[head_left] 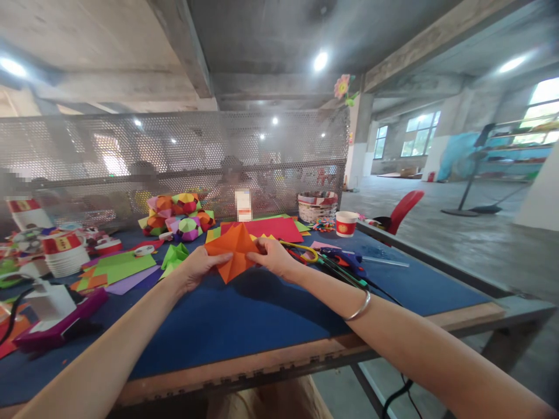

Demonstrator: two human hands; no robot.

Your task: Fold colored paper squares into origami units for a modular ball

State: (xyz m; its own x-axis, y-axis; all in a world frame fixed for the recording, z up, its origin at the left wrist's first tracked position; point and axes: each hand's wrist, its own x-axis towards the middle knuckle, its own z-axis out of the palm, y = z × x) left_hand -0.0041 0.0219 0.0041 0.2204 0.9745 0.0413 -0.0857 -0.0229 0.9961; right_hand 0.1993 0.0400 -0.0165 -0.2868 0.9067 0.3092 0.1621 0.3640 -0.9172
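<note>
Between my two hands is a sheet of orange origami paper (236, 251), creased and held up above the blue tabletop (244, 314). My left hand (201, 266) pinches its left corner, thumb on the near face. At the right corner, my right hand (273, 256) grips it with thumb and fingers. A folded green paper piece (174, 256) lies just beyond my left wrist. Behind the orange paper rest red paper sheets (279, 228). Yellow-handled scissors (308, 252) lie beside my right hand.
Folded paper balls (187, 212), stacked paper cups (65, 256) and a purple power strip (61, 320) stand on the left. Right of my hands are a blue glue gun (345, 259), a paper cup (346, 224) and a woven basket (317, 207). A perforated screen (174, 151) rises behind.
</note>
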